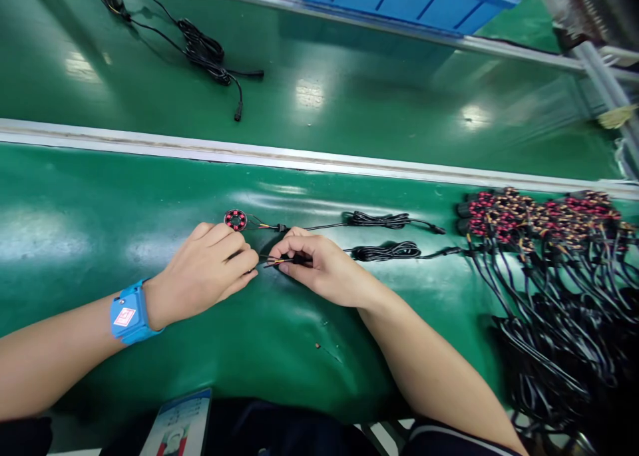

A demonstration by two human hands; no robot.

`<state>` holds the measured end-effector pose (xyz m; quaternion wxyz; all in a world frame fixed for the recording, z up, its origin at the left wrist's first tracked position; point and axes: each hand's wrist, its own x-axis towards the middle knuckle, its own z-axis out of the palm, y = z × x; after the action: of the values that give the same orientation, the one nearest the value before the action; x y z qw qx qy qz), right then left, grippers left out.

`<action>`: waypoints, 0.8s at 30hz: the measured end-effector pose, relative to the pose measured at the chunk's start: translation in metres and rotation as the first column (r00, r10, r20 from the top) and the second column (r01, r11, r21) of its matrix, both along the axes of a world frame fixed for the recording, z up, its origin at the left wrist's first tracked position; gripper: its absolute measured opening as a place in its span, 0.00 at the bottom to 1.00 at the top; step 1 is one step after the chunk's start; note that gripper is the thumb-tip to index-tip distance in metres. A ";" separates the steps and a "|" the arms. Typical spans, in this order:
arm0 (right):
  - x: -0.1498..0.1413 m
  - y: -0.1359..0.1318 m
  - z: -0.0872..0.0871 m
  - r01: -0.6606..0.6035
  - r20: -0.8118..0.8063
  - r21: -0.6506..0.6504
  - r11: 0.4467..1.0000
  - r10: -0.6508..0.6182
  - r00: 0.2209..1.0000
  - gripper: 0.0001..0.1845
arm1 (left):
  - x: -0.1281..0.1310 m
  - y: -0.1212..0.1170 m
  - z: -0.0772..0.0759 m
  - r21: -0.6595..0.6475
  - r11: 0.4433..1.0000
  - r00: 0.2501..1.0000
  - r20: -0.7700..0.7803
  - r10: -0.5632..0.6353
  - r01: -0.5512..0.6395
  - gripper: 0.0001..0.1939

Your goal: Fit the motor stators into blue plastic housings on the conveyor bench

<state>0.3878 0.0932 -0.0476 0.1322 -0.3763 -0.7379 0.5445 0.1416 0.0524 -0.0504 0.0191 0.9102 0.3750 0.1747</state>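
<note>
My right hand [324, 266] pinches the stripped end of a black cable, and its thin coloured wires [274, 263] point left from between thumb and fingers. Its bundled length [387, 251] lies tied on the mat to the right. My left hand [212, 263], with a blue wrist strap [130, 313] behind it, is closed just left of those wires; what its fingers hold is hidden underneath. Right beyond the left hand rests a small ring-shaped coil part [235, 220] with red windings, wired to a second tied black cable [379, 220].
On the right is a heap of similar coil parts [544, 220] with trailing black cables [559, 349]. A white rail [299, 155] crosses the green bench. Beyond it lie another cabled coil part [204, 50] and a blue crate [409, 0]. A small scrap [317, 345] lies near me.
</note>
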 end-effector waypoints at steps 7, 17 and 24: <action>0.001 -0.006 0.001 0.038 0.049 0.158 0.987 -0.047 0.998 0.13 | -0.010 0.005 -0.005 -0.148 0.989 0.998 0.054 0.028 -0.020 0.13; 0.012 0.001 0.003 0.142 -0.011 0.425 0.894 -0.152 0.988 0.20 | -0.018 0.008 -0.002 -0.096 0.986 0.990 -0.029 0.135 -0.137 0.05; 0.021 0.012 -0.006 0.219 -0.005 0.478 0.851 -0.247 0.969 0.18 | -0.018 0.008 -0.002 0.000 0.984 0.982 -0.055 0.179 -0.179 0.08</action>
<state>0.4090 0.1057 -0.0532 0.2645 -0.4342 -0.8009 0.3164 0.1235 0.0607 -0.0526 -0.0044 0.8773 0.4560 0.1498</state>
